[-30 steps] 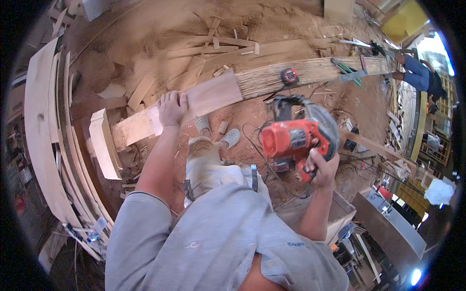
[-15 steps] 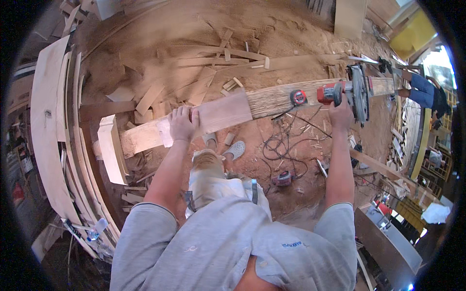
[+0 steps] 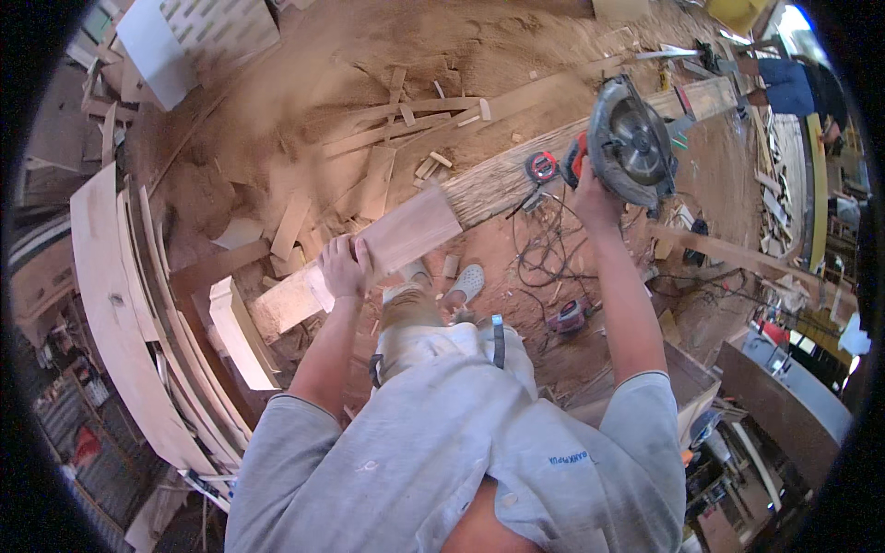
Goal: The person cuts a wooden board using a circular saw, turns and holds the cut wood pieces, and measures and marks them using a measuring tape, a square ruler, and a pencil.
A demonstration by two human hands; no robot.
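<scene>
My right hand is closed round the handle of a red and black circular saw. The saw is tilted, with its round guard and blade side turned toward view, above the far part of a long rough beam. A short smooth board lies on top of that beam. On the left end of this board my left hand rests with its fingers bent, holding it against the beam. Beside the saw, a red and black tape measure sits on the rough beam.
A short pale timber block stands at the beam's left end. Long boards are stacked at left. A tangled black cord and another red power tool lie on the ground. Offcuts litter the sawdust beyond. Another person stands far right.
My right hand has lifted and turned the saw, so its round side now shows. The left hand stays on the board. The whole view has rotated and shifted somewhat.
</scene>
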